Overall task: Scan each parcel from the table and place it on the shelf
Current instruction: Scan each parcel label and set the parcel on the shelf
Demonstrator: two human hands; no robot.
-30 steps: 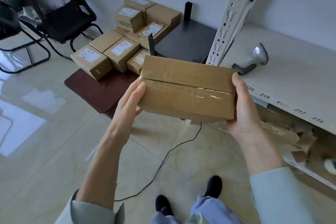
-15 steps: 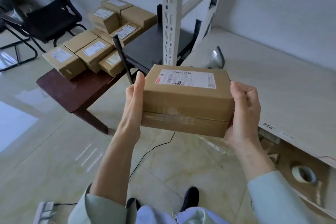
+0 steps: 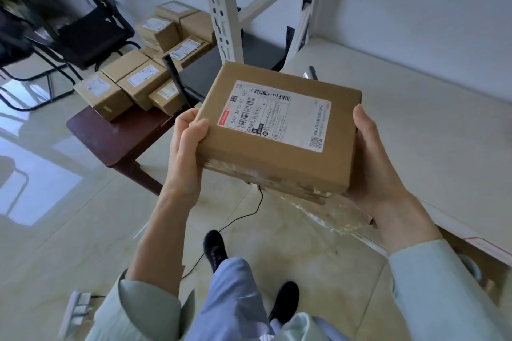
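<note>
I hold a brown cardboard parcel (image 3: 279,130) in front of me with both hands, its white shipping label with barcodes facing up. My left hand (image 3: 185,152) grips its left edge, thumb and fingers curled over the top corner. My right hand (image 3: 371,163) grips the right side, thumb along the edge and fingers underneath. The parcel hangs in the air just left of the pale shelf board (image 3: 429,124). The scanner (image 3: 311,73) is mostly hidden behind the parcel; only a small tip shows on the shelf. Several more parcels (image 3: 133,86) lie on the dark brown table (image 3: 110,135) at the left.
White slotted shelf uprights (image 3: 221,8) rise behind the parcel. A black chair (image 3: 88,28) stands at the far left. A black cable (image 3: 235,219) runs across the glossy tiled floor to a power strip (image 3: 77,310). Cardboard scraps lie on the lower shelf (image 3: 487,271).
The parcel has been turned so its label faces up and toward me, and it has tilted. My left thumb now curls over the top corner. My view has shifted toward the shelf.
</note>
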